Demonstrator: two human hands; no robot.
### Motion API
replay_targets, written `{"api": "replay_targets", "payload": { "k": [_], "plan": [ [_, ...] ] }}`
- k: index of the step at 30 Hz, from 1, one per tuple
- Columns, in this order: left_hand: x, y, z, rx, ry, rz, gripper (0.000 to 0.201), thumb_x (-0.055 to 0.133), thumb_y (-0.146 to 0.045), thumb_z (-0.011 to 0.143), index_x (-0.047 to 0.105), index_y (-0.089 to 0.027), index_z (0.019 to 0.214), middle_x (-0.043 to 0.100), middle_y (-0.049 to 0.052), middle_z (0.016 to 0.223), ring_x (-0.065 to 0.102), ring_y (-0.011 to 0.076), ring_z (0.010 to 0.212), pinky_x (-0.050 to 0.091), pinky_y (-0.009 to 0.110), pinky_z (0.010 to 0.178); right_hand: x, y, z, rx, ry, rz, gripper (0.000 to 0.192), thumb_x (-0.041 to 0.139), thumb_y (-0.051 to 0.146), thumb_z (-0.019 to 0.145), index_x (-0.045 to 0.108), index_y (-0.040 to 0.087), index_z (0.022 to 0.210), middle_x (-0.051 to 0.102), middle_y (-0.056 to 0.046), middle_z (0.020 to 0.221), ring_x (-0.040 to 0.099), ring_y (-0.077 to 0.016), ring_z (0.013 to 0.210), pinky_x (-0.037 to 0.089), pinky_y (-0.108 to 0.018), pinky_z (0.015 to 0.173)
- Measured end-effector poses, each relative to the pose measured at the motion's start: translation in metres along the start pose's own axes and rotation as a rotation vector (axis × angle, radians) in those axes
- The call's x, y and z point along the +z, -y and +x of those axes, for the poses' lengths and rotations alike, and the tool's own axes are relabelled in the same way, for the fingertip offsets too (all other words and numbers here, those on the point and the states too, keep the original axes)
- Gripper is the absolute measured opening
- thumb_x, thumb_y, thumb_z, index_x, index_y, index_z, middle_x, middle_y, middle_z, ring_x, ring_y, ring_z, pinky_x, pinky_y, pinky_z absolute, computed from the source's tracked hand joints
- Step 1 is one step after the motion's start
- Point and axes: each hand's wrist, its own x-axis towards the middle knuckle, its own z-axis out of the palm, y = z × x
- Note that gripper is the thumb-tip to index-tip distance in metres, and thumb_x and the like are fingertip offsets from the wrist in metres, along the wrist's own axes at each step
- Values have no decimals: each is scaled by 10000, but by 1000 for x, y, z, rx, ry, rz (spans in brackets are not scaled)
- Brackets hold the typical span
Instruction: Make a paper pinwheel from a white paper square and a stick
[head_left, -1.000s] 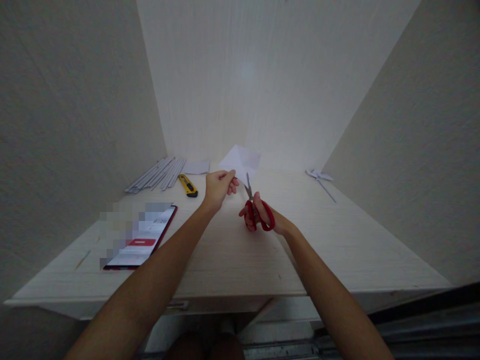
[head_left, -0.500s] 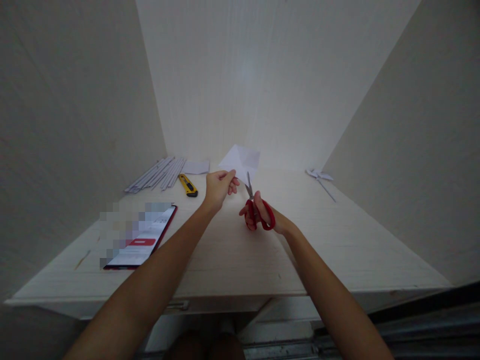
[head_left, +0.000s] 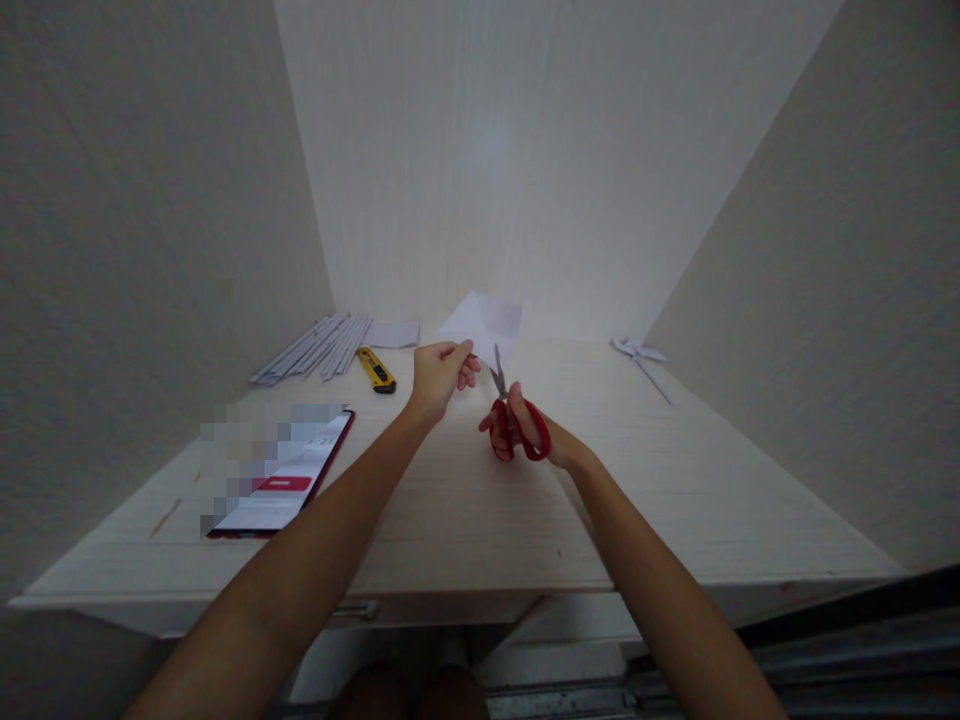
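Note:
My left hand (head_left: 442,376) pinches the near edge of a white sheet of paper (head_left: 480,322) with visible creases, held up above the table. Red-handled scissors (head_left: 537,436) are in my right hand (head_left: 517,420), with fingers through the handles. Their blades point away from me, slightly parted, and overlap the paper's lower right edge. Whether the blades have cut into the paper there, I cannot tell.
On the white table (head_left: 465,530), a yellow box cutter (head_left: 376,371) lies left of my left hand. Behind it are several thin paper sticks (head_left: 315,350) and flat paper (head_left: 393,334). A phone or tablet (head_left: 277,500) lies front left; a paper pinwheel (head_left: 640,352) lies at right.
Almost nothing differs. The paper and my left hand have shifted very slightly to the right, while the scissors stay in the same place.

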Motion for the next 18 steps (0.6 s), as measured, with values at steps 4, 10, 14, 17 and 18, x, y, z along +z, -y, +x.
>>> {"api": "replay_targets", "payload": {
  "k": [4,10,14,17,18],
  "plan": [
    [0,1,1,2,-6,-3,264,526,-207,738,520,-108,493,538,4,440,426,45,318,249,189,328,-1,-3,1,11,10,17,829,29,729,725,553,104,874,495,-20,567,483,-110,499,391,-248,511],
    [-1,2,1,3,2,-11,272,528,-210,740,516,-107,488,532,3,431,427,46,316,249,186,326,-3,-6,1,13,14,78,864,24,750,696,541,99,930,502,-34,627,502,-121,537,397,-261,529],
    [0,1,1,11,-10,-15,269,531,-209,737,515,-106,489,533,3,433,428,48,313,251,186,322,-2,-3,0,25,3,78,870,29,756,689,536,100,951,494,-31,639,495,-119,546,397,-264,539],
    [0,0,0,2,-13,-29,264,531,-209,737,514,-108,494,540,5,443,436,50,317,256,187,322,-2,-3,1,36,10,78,873,27,759,686,538,101,944,480,-23,620,490,-119,541,399,-269,542],
    [1,0,0,0,-11,-36,261,531,-208,737,515,-107,497,542,6,447,441,51,320,259,187,323,-2,-4,1,34,10,80,871,28,759,687,539,103,944,481,-23,622,490,-120,541,399,-270,542]
  ]
}}
